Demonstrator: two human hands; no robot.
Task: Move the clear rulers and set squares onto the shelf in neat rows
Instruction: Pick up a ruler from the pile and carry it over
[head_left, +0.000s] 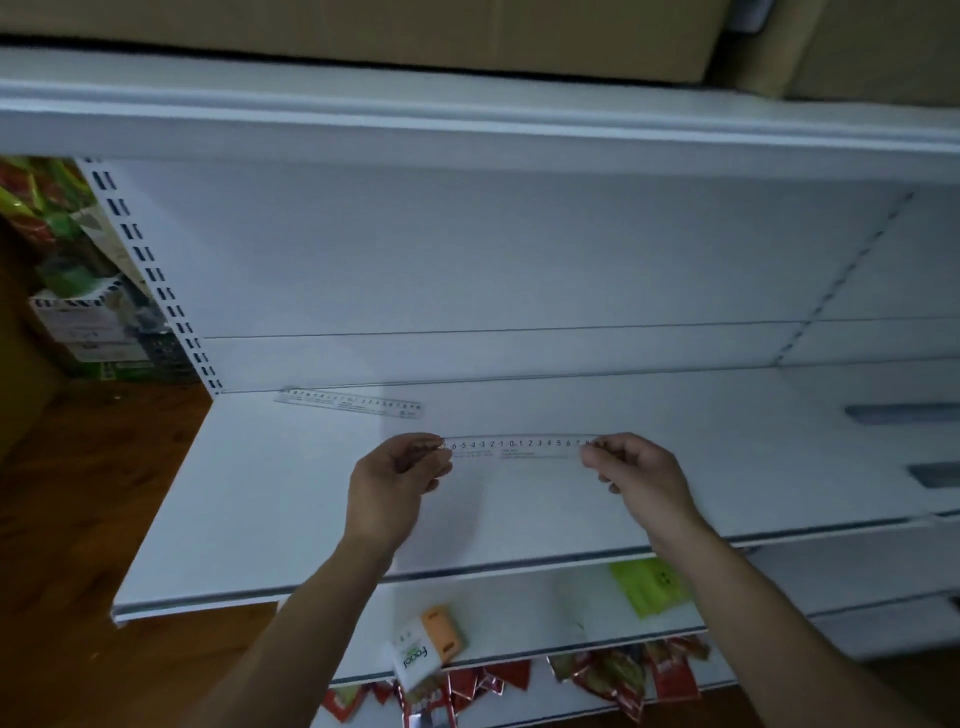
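Note:
A clear ruler (519, 446) with black numbers stretches level between my two hands, just over the white shelf (270, 499). My left hand (397, 480) pinches its left end. My right hand (636, 475) pinches its right end. Whether the ruler touches the shelf I cannot tell. A second clear ruler (348, 402) lies flat at the back left of the same shelf, slightly slanted, against the rear panel.
A white shelf edge (467, 114) hangs overhead with cardboard boxes (363, 31) on it. Below are a white and orange box (428, 649), a green packet (647, 584) and red packets (623, 675). Boxes and bags (78, 312) stand left on the wooden floor.

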